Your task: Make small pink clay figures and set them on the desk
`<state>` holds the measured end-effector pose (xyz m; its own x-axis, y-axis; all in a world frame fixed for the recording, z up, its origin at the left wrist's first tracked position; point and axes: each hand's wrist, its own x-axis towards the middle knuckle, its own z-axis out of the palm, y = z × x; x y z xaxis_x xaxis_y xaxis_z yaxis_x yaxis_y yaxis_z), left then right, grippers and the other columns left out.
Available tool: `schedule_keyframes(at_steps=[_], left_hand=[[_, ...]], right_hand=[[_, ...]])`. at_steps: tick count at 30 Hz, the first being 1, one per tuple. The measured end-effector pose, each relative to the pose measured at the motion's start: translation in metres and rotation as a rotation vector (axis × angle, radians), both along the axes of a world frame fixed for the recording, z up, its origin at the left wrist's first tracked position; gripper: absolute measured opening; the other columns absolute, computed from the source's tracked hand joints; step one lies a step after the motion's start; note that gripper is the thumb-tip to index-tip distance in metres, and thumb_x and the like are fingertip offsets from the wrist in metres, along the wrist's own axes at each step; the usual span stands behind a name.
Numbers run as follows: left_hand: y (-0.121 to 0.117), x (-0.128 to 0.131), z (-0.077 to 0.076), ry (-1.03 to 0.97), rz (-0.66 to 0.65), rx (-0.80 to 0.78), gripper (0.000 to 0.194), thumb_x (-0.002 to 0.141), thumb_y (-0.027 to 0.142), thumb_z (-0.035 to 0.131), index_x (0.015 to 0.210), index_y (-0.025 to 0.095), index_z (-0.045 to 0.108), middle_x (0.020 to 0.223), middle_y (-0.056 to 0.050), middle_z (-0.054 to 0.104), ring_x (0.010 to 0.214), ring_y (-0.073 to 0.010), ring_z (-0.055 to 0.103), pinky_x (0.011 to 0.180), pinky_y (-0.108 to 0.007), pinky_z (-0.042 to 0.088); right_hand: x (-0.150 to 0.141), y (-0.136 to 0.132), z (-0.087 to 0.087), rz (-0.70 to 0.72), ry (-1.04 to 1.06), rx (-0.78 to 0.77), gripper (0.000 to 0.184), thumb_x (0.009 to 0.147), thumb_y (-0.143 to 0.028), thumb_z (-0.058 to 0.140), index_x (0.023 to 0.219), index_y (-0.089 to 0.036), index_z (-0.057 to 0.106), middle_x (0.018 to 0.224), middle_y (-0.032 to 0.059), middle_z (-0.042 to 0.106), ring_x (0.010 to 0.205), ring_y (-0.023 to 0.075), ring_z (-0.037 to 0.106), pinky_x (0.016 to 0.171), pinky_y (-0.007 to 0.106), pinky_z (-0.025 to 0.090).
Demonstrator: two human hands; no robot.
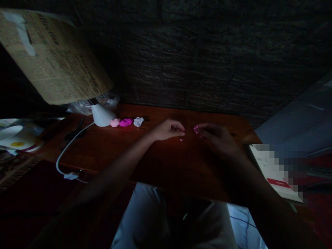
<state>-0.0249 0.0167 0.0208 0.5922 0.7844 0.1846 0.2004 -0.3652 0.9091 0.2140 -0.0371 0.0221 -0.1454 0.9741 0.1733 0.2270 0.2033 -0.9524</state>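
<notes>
Pink clay point(195, 129) sits pinched in my right hand point(218, 136); my left hand point(165, 130) curls nearly closed, and remotely I can't tell its contents. Lowering it carelessly could smear the crumb point(181, 140) at the clay's eight o'clock.

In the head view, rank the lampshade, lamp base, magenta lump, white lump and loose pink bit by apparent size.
1. Lampshade
2. Lamp base
3. Magenta lump and white lump: too alike to rank
4. Loose pink bit
</notes>
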Motion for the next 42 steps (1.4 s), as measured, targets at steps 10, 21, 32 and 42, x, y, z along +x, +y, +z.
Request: schedule_keyframes(at_steps=[10, 21, 32, 42], left_hand=[[0.008, -0.009, -0.008, 0.214, -0.168, 0.206, 0.012, 0.075, 0.027, 0.083, 0.084, 0.020, 0.081, 0.085, -0.004, 0.070, 0.076, -0.0148, 0.062, 0.075, -0.027, 0.043], [-0.006, 0.001, 0.000, 0.253, -0.125, 0.315, 0.011, 0.087, 0.020, 0.065, 0.088, 0.021, 0.077, 0.086, -0.004, 0.073, 0.078, -0.0154, 0.062, 0.077, -0.028, 0.044], [-0.016, 0.015, -0.001, -0.106, 0.008, 0.043, 0.019, 0.081, 0.028, 0.077, 0.095, 0.017, 0.072, 0.086, -0.005, 0.075, 0.079, -0.0140, 0.067, 0.073, -0.026, 0.045], [-0.028, 0.022, 0.001, -0.121, 0.103, 0.166, 0.020, 0.084, 0.030, 0.075, 0.098, 0.018, 0.070, 0.088, -0.004, 0.075, 0.072, -0.0118, 0.062, 0.068, -0.024, 0.041]], right_hand=[[-0.005, 0.006, -0.013, 0.271, -0.449, 0.158, 0.011, 0.084, -0.026, 0.068, 0.087, -0.027, 0.079, 0.089, 0.0038, 0.081, 0.078, 0.0228, 0.072, 0.079, 0.039, 0.054], [-0.005, 0.003, -0.009, 0.173, -0.316, 0.119, 0.021, 0.086, -0.042, 0.070, 0.092, -0.025, 0.080, 0.087, 0.0039, 0.078, 0.073, 0.0216, 0.069, 0.075, 0.038, 0.052], [-0.011, -0.004, 0.000, 0.209, -0.072, -0.068, 0.044, 0.080, -0.064, 0.074, 0.086, -0.021, 0.082, 0.074, 0.0033, 0.074, 0.067, 0.0161, 0.062, 0.067, 0.030, 0.048], [-0.020, 0.001, -0.009, 0.112, 0.357, -0.385, 0.035, 0.059, -0.051, 0.093, 0.079, -0.024, 0.080, 0.089, 0.0033, 0.077, 0.067, 0.0118, 0.061, 0.062, 0.026, 0.051]])
